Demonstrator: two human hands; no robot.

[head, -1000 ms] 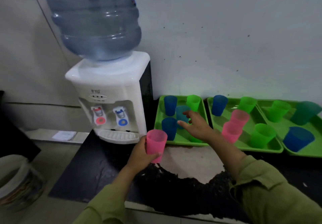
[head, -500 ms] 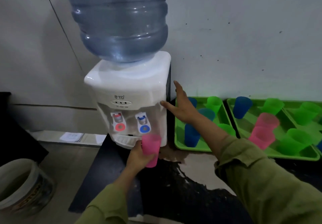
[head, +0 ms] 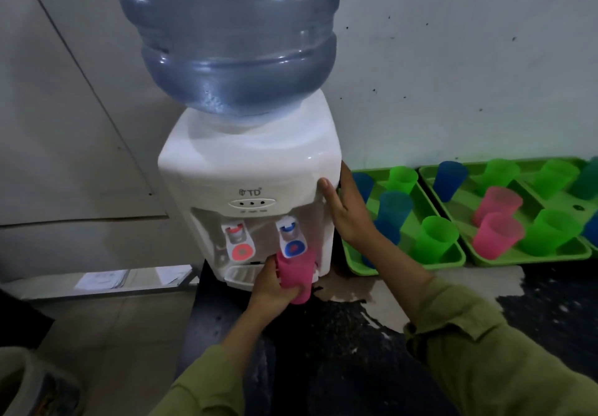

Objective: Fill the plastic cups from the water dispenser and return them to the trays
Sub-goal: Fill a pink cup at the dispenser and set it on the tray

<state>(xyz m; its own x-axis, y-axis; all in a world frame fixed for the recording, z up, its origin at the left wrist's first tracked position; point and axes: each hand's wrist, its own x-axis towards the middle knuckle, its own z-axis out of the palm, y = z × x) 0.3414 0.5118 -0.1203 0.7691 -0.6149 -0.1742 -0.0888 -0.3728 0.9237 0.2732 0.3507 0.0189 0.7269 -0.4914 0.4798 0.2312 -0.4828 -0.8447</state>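
A large blue water bottle (head: pixel 233 36) sits on the white dispenser (head: pixel 249 169). Green trays (head: pixel 433 253) of cups stand to its right. The right hand (head: pixel 348 208), fingers spread, presses flat against the dispenser's side. The left hand (head: pixel 273 289) grips a pink cup (head: pixel 296 274) beneath the blue tap (head: pixel 291 237).

bottle (head: pixel 229 36) on dispenser (head: pixel 249 169) | trays (head: pixel 449 253) right of dispenser | cups (head: pixel 437 237) in trays
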